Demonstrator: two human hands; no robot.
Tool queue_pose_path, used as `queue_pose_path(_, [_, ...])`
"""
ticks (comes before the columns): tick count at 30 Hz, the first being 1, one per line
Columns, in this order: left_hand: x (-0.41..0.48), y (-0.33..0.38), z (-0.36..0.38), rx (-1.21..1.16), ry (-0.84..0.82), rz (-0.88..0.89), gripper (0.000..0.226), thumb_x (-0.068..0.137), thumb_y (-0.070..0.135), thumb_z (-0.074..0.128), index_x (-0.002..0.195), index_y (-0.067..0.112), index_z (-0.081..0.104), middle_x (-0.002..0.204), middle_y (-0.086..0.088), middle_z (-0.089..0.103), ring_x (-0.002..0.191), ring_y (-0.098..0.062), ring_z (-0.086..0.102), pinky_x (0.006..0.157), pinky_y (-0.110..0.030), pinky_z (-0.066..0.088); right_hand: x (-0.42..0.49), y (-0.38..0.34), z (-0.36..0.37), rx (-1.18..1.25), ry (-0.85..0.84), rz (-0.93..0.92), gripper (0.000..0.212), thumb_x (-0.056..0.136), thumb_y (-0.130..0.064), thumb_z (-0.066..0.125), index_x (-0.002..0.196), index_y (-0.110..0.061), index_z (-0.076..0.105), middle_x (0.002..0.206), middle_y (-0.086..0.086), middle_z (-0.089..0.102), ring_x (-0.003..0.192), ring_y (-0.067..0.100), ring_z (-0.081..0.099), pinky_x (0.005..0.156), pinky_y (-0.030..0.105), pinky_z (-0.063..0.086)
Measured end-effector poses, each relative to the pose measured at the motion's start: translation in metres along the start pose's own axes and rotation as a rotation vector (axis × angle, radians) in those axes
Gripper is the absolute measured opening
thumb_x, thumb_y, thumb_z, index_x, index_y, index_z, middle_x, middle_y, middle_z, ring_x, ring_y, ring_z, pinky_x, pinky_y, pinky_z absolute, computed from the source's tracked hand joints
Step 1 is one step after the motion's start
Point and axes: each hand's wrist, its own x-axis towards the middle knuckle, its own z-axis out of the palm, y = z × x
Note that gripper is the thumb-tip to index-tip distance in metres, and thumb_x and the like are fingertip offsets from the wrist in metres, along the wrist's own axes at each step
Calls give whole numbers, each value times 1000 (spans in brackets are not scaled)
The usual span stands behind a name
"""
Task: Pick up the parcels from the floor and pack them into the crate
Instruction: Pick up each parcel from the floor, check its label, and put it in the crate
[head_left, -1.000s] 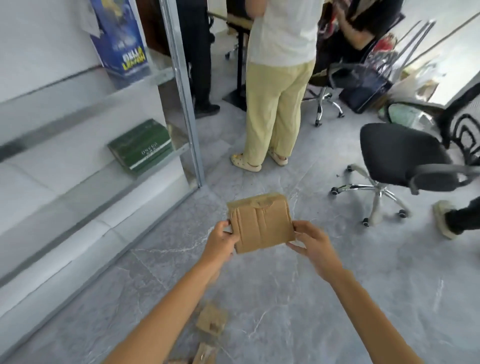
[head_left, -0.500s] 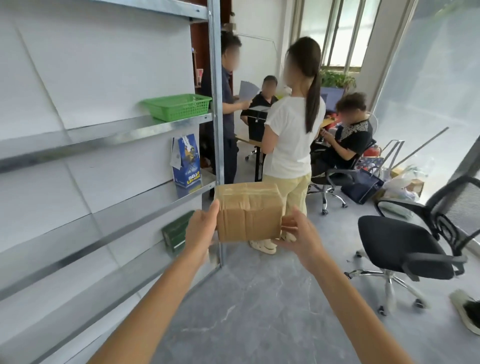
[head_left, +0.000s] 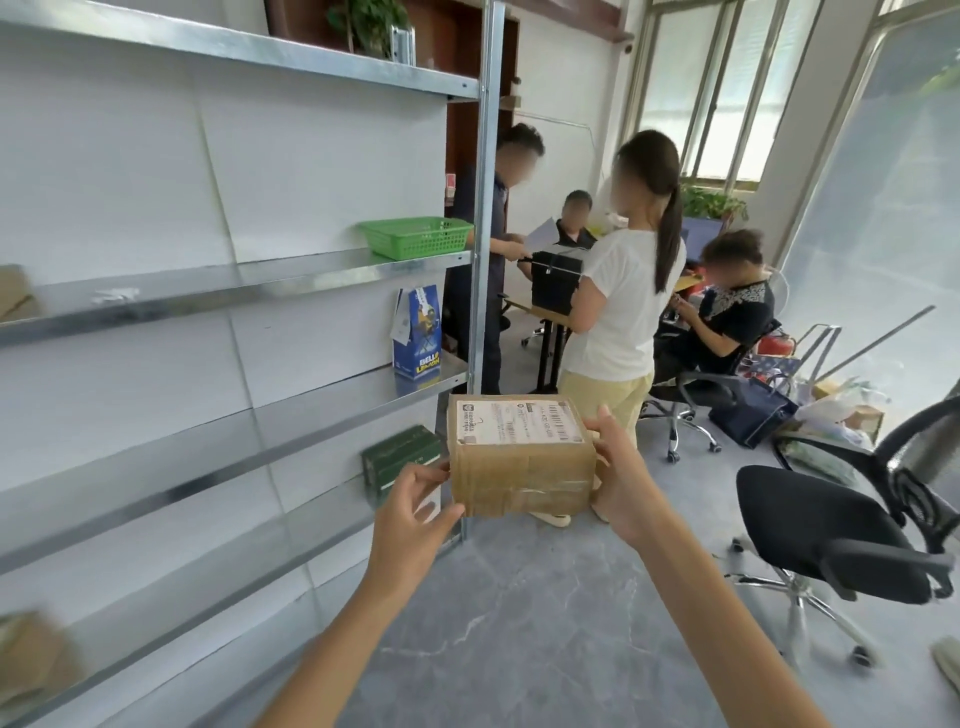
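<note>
A brown cardboard parcel wrapped in clear tape, with a white shipping label on top, is held up in front of me at about waist height. My left hand grips its lower left corner with thumb and fingers. My right hand clasps its right side, fingers wrapped behind the box. A green plastic basket crate stands on a metal shelf, up and to the left of the parcel. The floor parcels are out of sight.
A metal shelf rack fills the left side, holding a blue bag, a green box and blurred brown boxes at far left. A person in a white shirt stands just ahead. A black office chair is at right.
My view rose from the floor to the shelves. Both hands lifted the parcel and turned it so the labelled top now faces up.
</note>
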Motion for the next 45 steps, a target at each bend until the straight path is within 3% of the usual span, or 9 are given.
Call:
queue_pose_path(4, [-42, 10, 2, -94, 4, -66, 32, 81, 19, 69, 108, 29, 56, 111, 15, 65, 111, -3, 58, 97, -32, 47, -33, 9, -6, -9, -18, -68, 26, 90, -27, 62, 112, -18, 53, 106, 4, 64, 85, 12, 62, 70, 38, 49])
queue_pose_path(10, [-110, 33, 9, -277, -1, -232, 26, 96, 42, 42, 118, 32, 52, 119, 6, 60, 112, -20, 58, 96, -45, 47, -85, 17, -31, -96, -168, -132, 43, 73, -32, 70, 115, -25, 62, 110, 6, 62, 99, 15, 60, 80, 38, 44])
queue_pose_path(15, [-162, 25, -7, -149, 41, -360, 75, 71, 70, 61, 133, 35, 39, 117, 2, 64, 106, -18, 63, 89, -46, 54, -128, 19, -30, -195, -434, -125, 46, 69, -38, 69, 114, -27, 67, 115, 4, 66, 108, 17, 58, 83, 32, 46])
queue_pose_path(19, [-209, 26, -31, -161, -85, -381, 52, 75, 43, 71, 124, 34, 53, 104, -6, 72, 93, -19, 69, 72, -35, 56, -158, 22, -7, -316, -593, -114, 40, 74, -35, 66, 112, -23, 68, 115, 4, 66, 112, 26, 59, 90, 38, 46])
queue_pose_path(24, [-258, 26, -51, -287, 238, -306, 35, 84, 32, 67, 116, 18, 62, 100, -10, 73, 86, -20, 70, 69, -35, 57, -202, 35, 33, -332, -329, -207, 25, 97, -32, 48, 118, -25, 60, 121, -6, 59, 118, 16, 51, 100, 40, 43])
queue_pose_path(28, [-301, 33, -68, -348, 471, -223, 36, 86, 34, 61, 117, 16, 60, 99, -6, 73, 88, -19, 71, 78, -40, 58, -263, 62, 74, -438, -503, -140, 60, 92, -47, 51, 143, -44, 22, 145, -16, 33, 129, 4, 35, 107, 30, 30])
queue_pose_path(31, [-342, 42, -81, -336, 501, -199, 27, 90, 33, 56, 114, 21, 59, 103, -2, 72, 93, -15, 70, 79, -36, 57, -310, 81, 104, -329, -689, -99, 76, 93, -28, 57, 144, -46, 4, 141, -12, 47, 125, 6, 51, 103, 26, 44])
queue_pose_path(38, [-455, 48, -157, -81, 556, -244, 21, 94, 42, 46, 100, 27, 59, 97, 13, 70, 99, -3, 62, 93, -30, 46, -398, 107, 145, -228, -817, -41, 77, 84, -31, 70, 142, -50, 24, 131, -13, 59, 113, 17, 63, 92, 44, 53])
queue_pose_path(45, [-542, 61, -191, -38, 640, -212, 23, 95, 31, 49, 104, 11, 57, 94, 8, 70, 82, 5, 64, 70, -10, 49, -479, 130, 167, -199, -928, -43, 71, 85, -36, 65, 143, -48, 26, 138, -5, 53, 116, 23, 61, 91, 48, 53])
